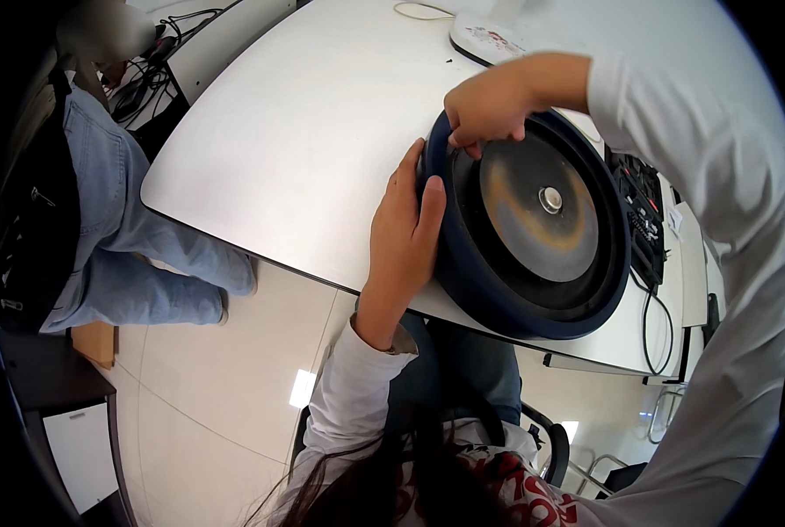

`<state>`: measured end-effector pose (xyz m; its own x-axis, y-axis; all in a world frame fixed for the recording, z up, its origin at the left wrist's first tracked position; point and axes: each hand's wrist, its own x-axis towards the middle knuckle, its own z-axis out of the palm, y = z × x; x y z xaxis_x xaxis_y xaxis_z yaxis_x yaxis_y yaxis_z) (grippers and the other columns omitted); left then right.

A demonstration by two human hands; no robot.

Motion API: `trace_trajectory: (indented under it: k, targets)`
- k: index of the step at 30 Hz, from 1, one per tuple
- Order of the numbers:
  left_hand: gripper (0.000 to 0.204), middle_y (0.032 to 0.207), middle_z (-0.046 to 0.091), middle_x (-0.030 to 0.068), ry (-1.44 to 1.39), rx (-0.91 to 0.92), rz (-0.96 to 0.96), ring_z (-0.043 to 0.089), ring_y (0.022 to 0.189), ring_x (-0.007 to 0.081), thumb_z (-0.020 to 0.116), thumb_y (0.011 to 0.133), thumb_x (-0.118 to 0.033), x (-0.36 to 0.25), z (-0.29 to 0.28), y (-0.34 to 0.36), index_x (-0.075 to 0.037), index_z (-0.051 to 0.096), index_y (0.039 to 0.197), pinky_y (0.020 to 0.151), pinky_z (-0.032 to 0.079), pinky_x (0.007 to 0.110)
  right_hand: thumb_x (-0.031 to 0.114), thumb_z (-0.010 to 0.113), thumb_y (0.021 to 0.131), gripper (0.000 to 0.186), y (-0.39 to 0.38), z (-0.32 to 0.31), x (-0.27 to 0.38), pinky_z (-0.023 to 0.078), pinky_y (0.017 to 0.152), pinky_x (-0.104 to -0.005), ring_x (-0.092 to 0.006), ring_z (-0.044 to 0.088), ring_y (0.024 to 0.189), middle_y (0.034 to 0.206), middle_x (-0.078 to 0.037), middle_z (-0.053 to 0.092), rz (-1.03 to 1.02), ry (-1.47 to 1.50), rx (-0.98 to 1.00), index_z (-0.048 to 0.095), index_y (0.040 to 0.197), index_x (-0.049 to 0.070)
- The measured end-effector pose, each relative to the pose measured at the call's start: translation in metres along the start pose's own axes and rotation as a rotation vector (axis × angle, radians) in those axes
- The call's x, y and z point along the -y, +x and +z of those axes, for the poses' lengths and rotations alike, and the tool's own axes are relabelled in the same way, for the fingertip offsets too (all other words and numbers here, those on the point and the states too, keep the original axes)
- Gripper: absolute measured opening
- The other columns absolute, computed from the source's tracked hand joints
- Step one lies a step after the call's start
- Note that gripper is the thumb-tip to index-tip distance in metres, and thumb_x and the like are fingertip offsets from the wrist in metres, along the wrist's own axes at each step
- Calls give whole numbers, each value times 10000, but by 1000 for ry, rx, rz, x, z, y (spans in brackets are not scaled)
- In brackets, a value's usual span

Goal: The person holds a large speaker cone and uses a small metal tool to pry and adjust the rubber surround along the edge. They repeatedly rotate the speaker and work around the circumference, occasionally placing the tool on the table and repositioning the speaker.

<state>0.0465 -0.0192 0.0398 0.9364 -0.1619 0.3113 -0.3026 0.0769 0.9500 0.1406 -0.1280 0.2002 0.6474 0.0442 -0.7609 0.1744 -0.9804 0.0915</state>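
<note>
A round dark-blue appliance body, which looks like a rice cooker base, sits at the front edge of the white table. Inside its black well lies a grey heating plate with brown scorch marks and a round metal button at the middle. My left hand grips the cooker's left side, thumb along the rim and fingers against the outer wall. Over the far left rim, my right hand is closed, its fingertips pointing down into the well. Whatever its fingers hold, if anything, is hidden.
At the table's right edge lies a black tool case, with a black cable hanging below. A white item with a red pattern stands at the back. Another person in jeans stands left, near a dark cabinet.
</note>
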Motion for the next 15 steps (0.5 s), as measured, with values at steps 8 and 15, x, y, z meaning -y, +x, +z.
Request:
trace_trajectory:
  k: [8, 15]
  targets:
    - [597, 1309, 507, 254, 13, -4, 10, 526, 1179, 378, 377, 992, -436, 7, 2, 3, 8, 393, 1391, 993, 400, 380, 154, 534, 898, 171, -25, 28, -7, 476, 703, -362, -233, 598, 745, 768, -76, 579, -417, -1039, -244, 606, 808, 26]
    - [596, 1310, 506, 254, -3, 13, -42, 519, 1190, 378, 369, 994, -434, 1, 3, 2, 11, 390, 1390, 999, 397, 379, 137, 595, 820, 78, -15, 23, -31, 498, 675, -313, -180, 578, 828, 816, -37, 556, -816, -1041, -677, 580, 843, 64]
